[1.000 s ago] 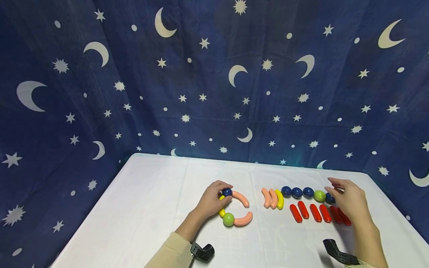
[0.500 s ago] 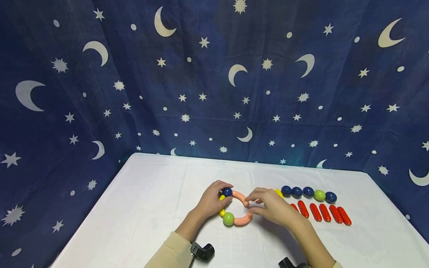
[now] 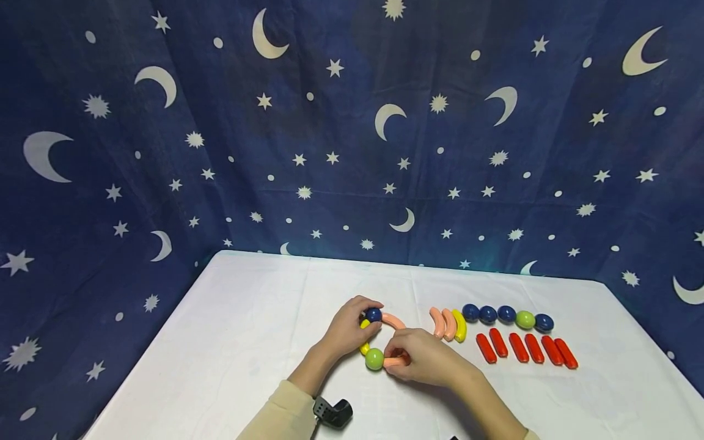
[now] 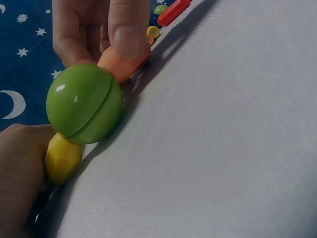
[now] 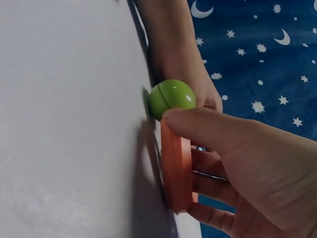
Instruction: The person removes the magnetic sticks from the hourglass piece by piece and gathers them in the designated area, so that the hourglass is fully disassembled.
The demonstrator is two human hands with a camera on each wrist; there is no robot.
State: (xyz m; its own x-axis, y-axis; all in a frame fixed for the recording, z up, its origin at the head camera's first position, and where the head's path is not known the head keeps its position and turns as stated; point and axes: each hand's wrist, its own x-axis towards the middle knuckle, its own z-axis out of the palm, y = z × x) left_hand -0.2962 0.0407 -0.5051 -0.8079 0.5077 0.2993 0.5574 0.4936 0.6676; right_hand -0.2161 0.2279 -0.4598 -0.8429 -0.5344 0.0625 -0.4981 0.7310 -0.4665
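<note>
A ring of toy pieces lies on the white table in the head view. My left hand (image 3: 348,329) holds the dark blue ball (image 3: 373,315) at its far left. A salmon curved piece (image 3: 392,319) runs right from that ball, and a yellow curved piece (image 3: 365,349) runs down to the green ball (image 3: 374,359). My right hand (image 3: 434,359) pinches a second salmon curved piece (image 5: 176,168), thumb on its near side, fingers behind it. The end of that piece meets the green ball (image 4: 85,103). The right hand hides the ring's right side in the head view.
Right of the ring stand two salmon curved pieces (image 3: 449,324) and a yellow one (image 3: 459,326). A row of blue balls (image 3: 487,315) with one green ball (image 3: 525,319) continues rightward. Several red sticks (image 3: 519,348) lie in front. A starry cloth (image 3: 330,122) hangs behind the table (image 3: 264,299).
My right hand has come left from the row of balls to the ring and now grips the lower salmon piece beside the green ball. The left hand stays on the blue ball.
</note>
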